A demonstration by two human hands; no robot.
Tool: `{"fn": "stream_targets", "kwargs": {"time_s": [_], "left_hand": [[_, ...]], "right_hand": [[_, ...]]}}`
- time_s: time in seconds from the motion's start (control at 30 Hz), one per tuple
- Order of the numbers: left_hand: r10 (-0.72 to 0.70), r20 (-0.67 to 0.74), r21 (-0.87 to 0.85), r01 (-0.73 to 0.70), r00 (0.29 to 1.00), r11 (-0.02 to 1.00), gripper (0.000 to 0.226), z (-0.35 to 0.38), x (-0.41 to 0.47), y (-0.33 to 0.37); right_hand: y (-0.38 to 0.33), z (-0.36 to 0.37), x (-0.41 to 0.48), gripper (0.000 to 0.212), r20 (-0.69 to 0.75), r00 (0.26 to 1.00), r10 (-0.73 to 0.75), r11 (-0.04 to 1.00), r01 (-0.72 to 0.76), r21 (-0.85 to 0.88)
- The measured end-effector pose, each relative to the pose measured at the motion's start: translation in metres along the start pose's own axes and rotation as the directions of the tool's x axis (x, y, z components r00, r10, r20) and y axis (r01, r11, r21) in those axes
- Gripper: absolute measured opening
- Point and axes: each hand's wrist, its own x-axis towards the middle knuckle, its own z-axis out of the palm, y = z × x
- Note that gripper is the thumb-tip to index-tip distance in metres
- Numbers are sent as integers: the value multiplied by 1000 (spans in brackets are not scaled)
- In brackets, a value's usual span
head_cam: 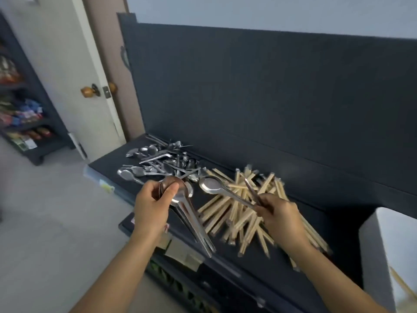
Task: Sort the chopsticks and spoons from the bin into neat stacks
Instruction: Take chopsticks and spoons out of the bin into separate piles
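Our left hand (153,204) and right hand (279,213) are bare, with nothing worn on fingers or wrists. Our left forearm (119,267) and right forearm (334,274) are bare too, slim and smooth, as far as the view shows them. Our fingertips are blurred.

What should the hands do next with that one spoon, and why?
Probably slide the spoon held by the right hand onto the nested stack gripped by the left hand. Its bowl hangs just beside the stack, facing the same way, and more loose spoons lie behind, not yet sorted.
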Motion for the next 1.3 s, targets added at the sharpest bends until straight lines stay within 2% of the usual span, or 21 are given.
{"fn": "stream_targets", "kwargs": {"time_s": [0.17,0.27,0.47,0.57,0.67,0.8,1.03,1.3], "left_hand": [[-56,-105,-40,52,993,998,20,-53,42,-24],[-113,-146,-73,103,983,992,22,-68,61,-39],[-148,-173,-31,145,974,989,18,-73,111,-55],[-136,-178,8,139,975,990,18,-68,140,-56],[-113,-155,69,125,981,990,17,-62,171,-52],[-81,-118,139,97,990,986,18,-55,209,-51],[-97,-28,170,100,995,980,18,-41,253,-67],[-93,218,220,44,972,975,17,-17,331,-94]], "right_hand": [[-41,55,27,8,37,999,-19,1000,19,18],[-48,85,43,6,102,994,-25,999,29,-31],[-57,129,101,17,160,987,27,997,-16,-72],[-61,150,136,8,164,983,83,996,-78,-34],[-67,168,168,3,176,976,127,991,-134,25],[-74,188,205,16,196,966,169,981,-183,58],[-81,218,234,4,232,932,278,951,-301,66],[-89,248,254,8,159,907,390,920,-375,-114]]}}
